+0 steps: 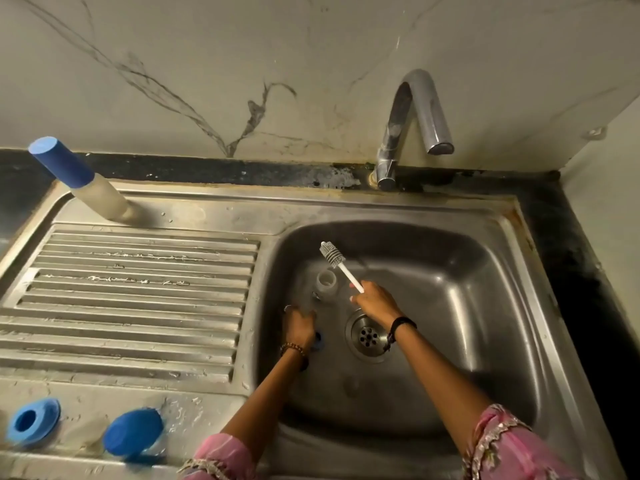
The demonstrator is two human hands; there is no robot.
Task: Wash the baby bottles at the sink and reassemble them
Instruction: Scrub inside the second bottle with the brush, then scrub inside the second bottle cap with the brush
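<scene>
Right hand (pixel 375 301): fingers clamped on the white handle of a bottle brush (pixel 333 255), bristles raised over the sink (pixel 485 258) basin. Left hand (pixel 300 323): fingers curled around a clear bottle (pixel 325 284) (blurred) lying in the basin. Capped bottle (pixel 83 180) stands on the drainboard; blue ring (pixel 33 421) and blue cap (pixel 133 436) near its front edge.

A chrome tap (pixel 414 129) stands before a veined marble wall (pixel 207 71).

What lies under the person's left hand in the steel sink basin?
A small blue piece peeks out beside the wrist of the left hand, on the steel sink basin floor. The hand covers most of it, so its shape and kind cannot be told.
</scene>
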